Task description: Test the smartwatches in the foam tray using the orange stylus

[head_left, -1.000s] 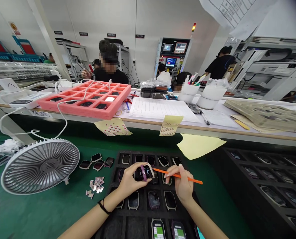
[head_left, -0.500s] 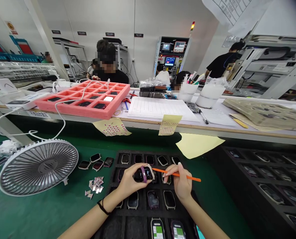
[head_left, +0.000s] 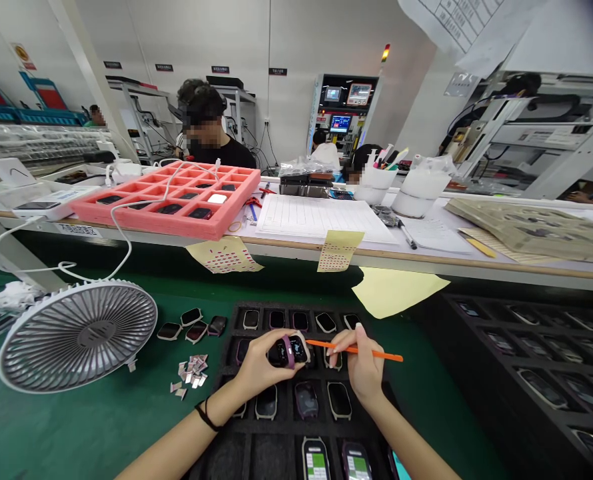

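Between the thumb and fingers of my left hand (head_left: 261, 365) are two smartwatch bodies held side by side. The left one is a purple-framed smartwatch (head_left: 288, 351); the right one is a silver-framed smartwatch (head_left: 299, 348) with its screen lit. My right hand (head_left: 364, 367) pinches a thin orange stick (head_left: 389, 357), whose pointed left end is at the silver frame's right edge; whether it touches is too small to tell. Both hands are above a black foam tray (head_left: 271, 457) with watch bodies in its compartments. Two watches (head_left: 316, 460) in its front row show green-and-white screens.
Several loose watches (head_left: 195, 331) and a pile of small metallic pieces (head_left: 194, 371) lie on the green mat, left of the tray. A round fan (head_left: 96, 333) stands further left. Another black tray (head_left: 541, 373) is at right. The shelf ahead bears a pink foam tray (head_left: 216, 223).
My hands, the watches and the orange stick have barely moved. Across the shelf, a person's head has shifted slightly left and lower; a person at the right has moved further right behind the rack.
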The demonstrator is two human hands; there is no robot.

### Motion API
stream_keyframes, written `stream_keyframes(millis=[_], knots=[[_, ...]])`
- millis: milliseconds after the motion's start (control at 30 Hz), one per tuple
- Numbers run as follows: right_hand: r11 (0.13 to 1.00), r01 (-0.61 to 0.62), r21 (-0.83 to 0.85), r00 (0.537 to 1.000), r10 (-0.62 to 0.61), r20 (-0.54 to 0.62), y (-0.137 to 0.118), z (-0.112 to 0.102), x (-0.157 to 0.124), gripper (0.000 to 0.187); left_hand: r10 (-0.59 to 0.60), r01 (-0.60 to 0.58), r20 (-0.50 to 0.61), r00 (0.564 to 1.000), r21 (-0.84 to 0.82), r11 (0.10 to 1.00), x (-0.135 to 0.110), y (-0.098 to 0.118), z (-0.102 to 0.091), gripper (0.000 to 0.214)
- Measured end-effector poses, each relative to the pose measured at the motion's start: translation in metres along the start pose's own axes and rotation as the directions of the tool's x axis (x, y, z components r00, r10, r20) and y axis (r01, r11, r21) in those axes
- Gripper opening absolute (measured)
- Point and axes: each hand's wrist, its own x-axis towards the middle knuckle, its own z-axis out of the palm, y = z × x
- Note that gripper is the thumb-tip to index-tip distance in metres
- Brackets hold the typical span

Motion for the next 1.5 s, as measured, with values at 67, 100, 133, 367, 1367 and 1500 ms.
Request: stream_keyframes(millis=[67,100,133,367,1367,1500], knots=[[1.0,0.005,0.015,1.0,-0.005,-0.005,0.0,0.0,-0.001,0.052,0.003,-0.003,0.003,1.0,-0.002,1.0,0.0,0.0,0.0,0.046],[1.0,0.006,0.018,1.0,-0.006,-0.007,0.001,-0.001,-0.001,0.052,0.003,-0.003,0.002,1.0,-0.002,1.0,0.0,0.0,0.0,0.046],[1.0,0.006,0.016,1.0,-0.006,-0.007,0.001,-0.001,-0.002,0.052,0.001,-0.001,0.001,1.0,-0.001,1.0,0.0,0.0,0.0,0.046],[1.0,-0.021,0.007,1.0,0.022,-0.006,0.003,0.001,-0.001,0.052,-0.004,0.004,0.004,1.0,0.013,1.0,-0.001,-0.005,0.002,0.046],[0.991,0.03,-0.131,0.987,-0.008,0.161,-0.001,0.009,-0.007,0.052,-0.015,0.015,0.068,0.998,-0.007,1.0,-0.001,-0.002,0.004,0.048],[0.986,0.054,-0.159,0.987,-0.03,0.155,-0.004,0.012,-0.008,0.05,-0.03,0.03,0.074,0.997,-0.002,1.0,0.0,-0.002,0.004,0.047]])
